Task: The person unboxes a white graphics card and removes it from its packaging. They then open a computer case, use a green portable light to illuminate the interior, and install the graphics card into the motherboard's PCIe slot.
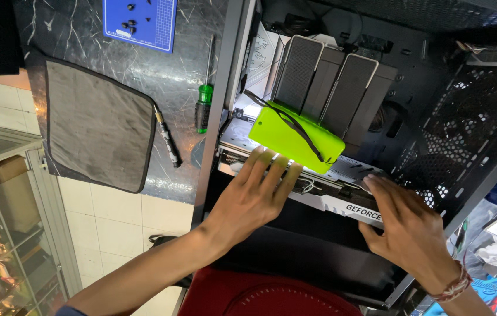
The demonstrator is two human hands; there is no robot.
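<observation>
From the head view I see my left hand [257, 196], fingers spread flat, and my right hand [406, 225], open too, both pressing the long white graphics card [342, 205] inside the black metal case [470, 117]. A glossy lime-green flat light [295, 138] lies at twelve o'clock; a green-handled screwdriver [204, 102] rests on the marbled bench [172, 70] at ten o'clock.

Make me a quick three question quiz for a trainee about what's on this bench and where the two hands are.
1. True or false: both hands rest on the graphics card in the open computer case.
2. Which tool lies right beside the case's left edge? A) hammer B) green-handled screwdriver C) pliers
3. Fill in: the bright ____ flat light sits just above the left hand.

Key
1. True; the right hand lies flat on its right part.
2. B
3. green
</observation>
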